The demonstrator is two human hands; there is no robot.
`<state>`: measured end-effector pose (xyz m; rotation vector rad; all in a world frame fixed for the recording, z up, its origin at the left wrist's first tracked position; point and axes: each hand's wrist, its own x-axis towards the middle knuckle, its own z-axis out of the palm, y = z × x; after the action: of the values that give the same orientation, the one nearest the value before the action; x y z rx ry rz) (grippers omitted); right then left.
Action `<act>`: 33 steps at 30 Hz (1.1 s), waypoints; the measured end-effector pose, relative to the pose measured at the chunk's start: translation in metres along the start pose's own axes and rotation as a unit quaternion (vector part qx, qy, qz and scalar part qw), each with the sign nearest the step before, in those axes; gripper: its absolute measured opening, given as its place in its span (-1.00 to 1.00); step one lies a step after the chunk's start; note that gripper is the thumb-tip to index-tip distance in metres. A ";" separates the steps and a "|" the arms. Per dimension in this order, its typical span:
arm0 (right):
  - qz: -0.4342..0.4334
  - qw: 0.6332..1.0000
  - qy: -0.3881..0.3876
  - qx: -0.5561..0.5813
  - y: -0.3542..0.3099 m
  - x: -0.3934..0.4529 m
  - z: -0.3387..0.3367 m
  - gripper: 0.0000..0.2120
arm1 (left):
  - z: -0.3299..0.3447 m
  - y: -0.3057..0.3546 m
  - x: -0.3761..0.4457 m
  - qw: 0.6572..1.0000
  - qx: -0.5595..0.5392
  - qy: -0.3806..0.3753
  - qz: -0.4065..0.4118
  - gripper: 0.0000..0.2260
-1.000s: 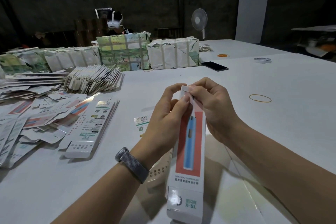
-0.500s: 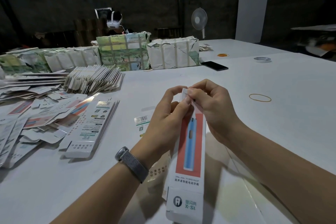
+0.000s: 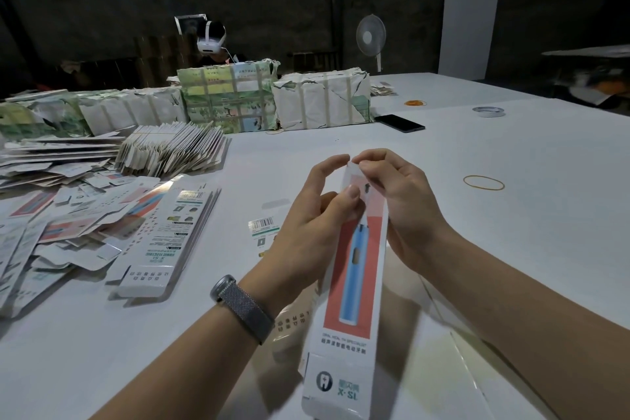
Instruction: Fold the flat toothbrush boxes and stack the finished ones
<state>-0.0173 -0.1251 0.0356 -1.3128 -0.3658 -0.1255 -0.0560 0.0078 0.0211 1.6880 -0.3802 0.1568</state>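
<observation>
Left hand (image 3: 306, 225) and right hand (image 3: 405, 204) pinch toothbrush box (image 3: 351, 300) top; contents seemingly none.

Centre front: the left hand (image 3: 306, 232) and right hand (image 3: 402, 204) fill the middle, both pinching the far end of a toothbrush box (image 3: 354, 283) that runs toward the viewer.
Left side: blocked by a loose heap of flat box blanks (image 3: 51, 215) and a neat stack of flat boxes (image 3: 170, 242) just beside it.
Far left: a fanned bundle of blanks (image 3: 170, 150) and wrapped bundles (image 3: 231, 102) form a wall along the table's back.
Right side: open white table (image 3: 511, 249), with only a rubber band (image 3: 483, 182) lying on it.
Far right: a phone (image 3: 399, 123) and a tape roll (image 3: 488, 111), well apart.
Between the neat stack and the left hand: a barcode label (image 3: 262, 228) lies flat.
</observation>
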 end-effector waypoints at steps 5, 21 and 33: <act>-0.002 1.000 -0.016 0.002 0.002 -0.003 0.001 -0.67 | -0.001 -0.001 0.001 1.000 -0.001 0.004 0.016 -0.78; -0.026 0.999 -0.041 0.001 0.008 -0.004 0.001 -0.94 | -0.013 -0.001 0.006 0.996 -0.040 0.071 0.046 -0.82; -0.021 0.999 -0.043 -0.004 0.008 -0.006 0.002 -0.80 | -0.015 -0.004 0.006 0.995 -0.026 0.084 0.054 -0.86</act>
<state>-0.0209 -0.1221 0.0267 -1.3215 -0.4661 -0.1071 -0.0471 0.0217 0.0214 1.5910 -0.3469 0.3631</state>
